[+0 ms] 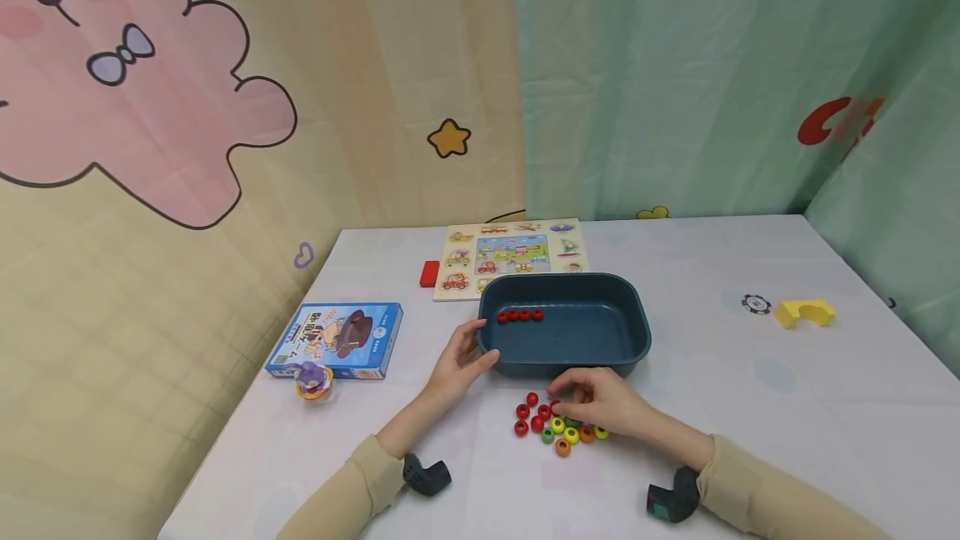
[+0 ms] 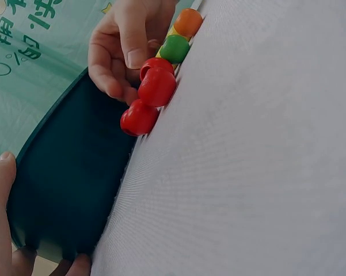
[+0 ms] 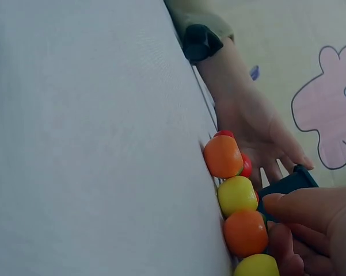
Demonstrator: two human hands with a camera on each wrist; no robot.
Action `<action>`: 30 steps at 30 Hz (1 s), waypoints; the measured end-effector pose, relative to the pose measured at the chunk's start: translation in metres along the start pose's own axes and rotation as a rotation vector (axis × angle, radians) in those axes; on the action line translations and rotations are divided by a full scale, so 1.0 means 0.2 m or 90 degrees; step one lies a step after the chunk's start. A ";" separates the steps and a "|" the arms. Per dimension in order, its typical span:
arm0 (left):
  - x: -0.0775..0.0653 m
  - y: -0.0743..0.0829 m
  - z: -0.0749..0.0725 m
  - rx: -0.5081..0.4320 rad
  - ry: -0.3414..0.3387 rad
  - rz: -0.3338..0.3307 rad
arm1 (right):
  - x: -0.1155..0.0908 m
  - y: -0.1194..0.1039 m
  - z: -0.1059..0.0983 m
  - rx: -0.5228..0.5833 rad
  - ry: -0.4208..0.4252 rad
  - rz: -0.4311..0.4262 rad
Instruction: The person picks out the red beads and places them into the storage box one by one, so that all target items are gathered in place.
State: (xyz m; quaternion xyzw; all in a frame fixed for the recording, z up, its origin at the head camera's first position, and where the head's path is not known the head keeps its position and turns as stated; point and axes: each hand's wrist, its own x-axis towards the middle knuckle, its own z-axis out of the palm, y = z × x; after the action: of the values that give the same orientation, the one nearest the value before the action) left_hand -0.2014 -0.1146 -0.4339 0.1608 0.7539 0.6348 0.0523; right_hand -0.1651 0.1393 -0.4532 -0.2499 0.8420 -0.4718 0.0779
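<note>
Bin: the dark teal bin (image 1: 581, 333) is set on the tabletop (image 1: 480, 482), with four red beads (image 1: 525, 316) lined up inside, toward its left end.
Left hand: the bin's near left corner is touched by the left hand (image 1: 457, 365); thumb and fingers are spread wide along rim and wall.
Right hand: the right hand (image 1: 603, 402) is lowered over the loose beads (image 1: 572, 436), its fingers bent; thumb and forefinger are brought close to a red one, but whether it is pinched cannot be told.
Loose beads: red, yellow, green and orange are clustered just before the bin, the red ones mostly to the left.
Behind the bin: a picture puzzle board (image 1: 512, 253) is partly covered by it; a red block (image 1: 429, 274) is placed beside the board.
Left side: a blue box (image 1: 330, 340) is fronted by a purple toy (image 1: 312, 378).
Right side: a yellow arch block (image 1: 805, 312) is seen near a round chip (image 1: 756, 304).
</note>
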 end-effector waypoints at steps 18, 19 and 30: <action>0.00 0.00 0.00 -0.002 -0.008 0.004 | 0.00 -0.01 0.00 -0.067 -0.002 0.011; 0.00 0.00 0.00 -0.001 -0.008 0.005 | 0.00 -0.01 0.00 -0.070 -0.001 0.011; 0.00 0.00 0.00 0.003 -0.003 0.000 | -0.02 -0.05 0.00 -0.084 0.027 -0.017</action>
State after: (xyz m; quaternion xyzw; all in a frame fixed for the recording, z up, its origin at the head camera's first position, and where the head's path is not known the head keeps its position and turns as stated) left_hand -0.2016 -0.1151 -0.4342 0.1629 0.7552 0.6327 0.0538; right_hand -0.1590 0.1377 -0.4452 -0.2552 0.8694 -0.4214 0.0372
